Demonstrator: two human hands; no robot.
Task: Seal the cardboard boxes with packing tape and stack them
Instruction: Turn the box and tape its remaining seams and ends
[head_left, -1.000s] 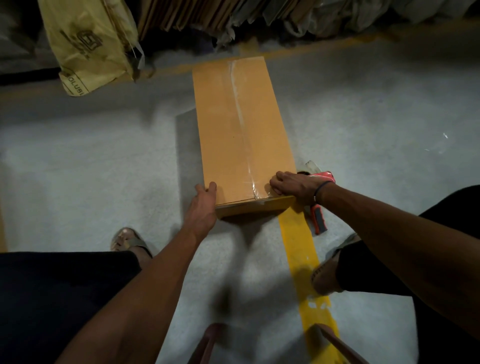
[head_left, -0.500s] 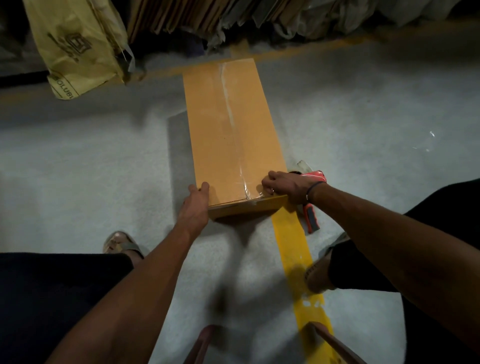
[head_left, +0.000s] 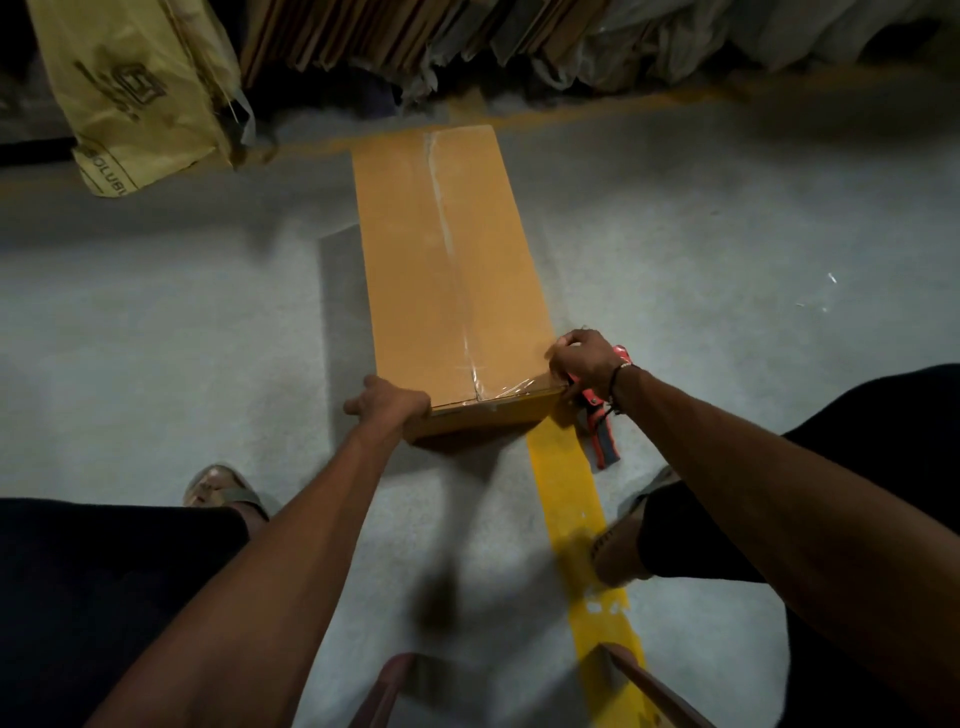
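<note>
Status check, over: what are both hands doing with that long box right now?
Left hand grips near-left corner of the box. Right hand curled at near-right corner. Tape along seam. Tape dispenser on floor beside box.

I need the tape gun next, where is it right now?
The tape gun lies on the floor by the box's near right corner, partly under the right hand, beside the yellow line.

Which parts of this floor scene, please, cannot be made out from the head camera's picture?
- Red tape dispenser: its head is hidden behind the right hand.
- Long brown cardboard box: far end face out of sight.
- Yellow printed sack: lettering cut off, partly illegible.
- Left hand: fingertips hidden over the box corner.
</note>
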